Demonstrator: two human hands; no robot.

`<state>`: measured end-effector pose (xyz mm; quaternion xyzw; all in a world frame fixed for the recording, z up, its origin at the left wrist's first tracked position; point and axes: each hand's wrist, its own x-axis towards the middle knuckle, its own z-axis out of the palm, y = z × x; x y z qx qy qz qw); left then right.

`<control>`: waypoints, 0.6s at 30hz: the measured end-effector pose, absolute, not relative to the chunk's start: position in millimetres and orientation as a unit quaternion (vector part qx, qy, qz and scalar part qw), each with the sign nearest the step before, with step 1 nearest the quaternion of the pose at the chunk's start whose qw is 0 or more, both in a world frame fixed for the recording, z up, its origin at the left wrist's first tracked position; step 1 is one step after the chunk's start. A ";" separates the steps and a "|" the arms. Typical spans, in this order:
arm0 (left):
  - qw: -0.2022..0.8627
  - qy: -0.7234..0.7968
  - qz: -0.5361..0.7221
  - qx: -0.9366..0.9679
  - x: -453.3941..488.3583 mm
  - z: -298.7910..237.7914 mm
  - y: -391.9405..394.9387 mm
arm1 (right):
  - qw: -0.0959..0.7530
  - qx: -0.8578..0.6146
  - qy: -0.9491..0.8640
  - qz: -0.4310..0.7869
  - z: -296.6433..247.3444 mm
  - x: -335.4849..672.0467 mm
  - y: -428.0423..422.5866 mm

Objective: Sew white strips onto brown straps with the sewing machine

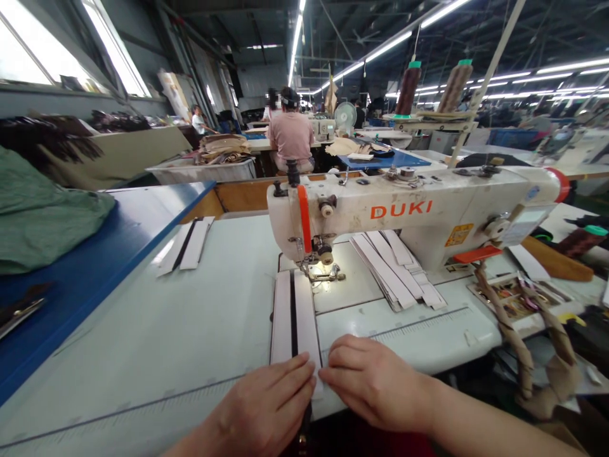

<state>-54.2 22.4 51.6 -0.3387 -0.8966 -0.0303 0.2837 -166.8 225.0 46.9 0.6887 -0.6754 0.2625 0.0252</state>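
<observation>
A white strip piece with a dark band down its middle (pixel 307 304) lies lengthwise in front of me, its far end by the presser foot of the sewing machine (pixel 352 209). My left hand (pixel 271 400) rests on its near end, fingers stretched out and lying flat. At the piece's right edge, my right hand (pixel 368 381) is closed, thumb and fingertips pinched on the border. The machine's lamp lights the needle area (pixel 328 274). Under the machine arm lies a pile of loose white strips (pixel 394 270). Another banded white piece (pixel 193 244) sits further left on the table.
A ruler scale (pixel 166 400) runs along the table's (pixel 228 298) front. To the left is a blue surface (pixel 118 254) with green cloth (pixel 42 209). At right are a parts tray (pixel 514 298) and hanging brown strips (pixel 514 343). A person in pink (pixel 291 136) sits ahead.
</observation>
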 end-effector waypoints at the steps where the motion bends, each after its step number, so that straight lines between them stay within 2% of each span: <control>1: 0.286 -0.897 -0.032 -0.335 -54.4 52.8 23.3 | 0.021 0.693 -0.677 0.248 47.5 -166.7 224.4; 11: 0.259 -0.909 -0.047 -0.322 -50.7 46.0 20.5 | 0.024 0.718 -0.670 0.187 48.6 -169.4 223.1; 18: 0.297 -0.900 -0.058 -0.313 -51.0 32.0 21.4 | 0.047 0.719 -0.666 0.195 51.0 -169.1 219.3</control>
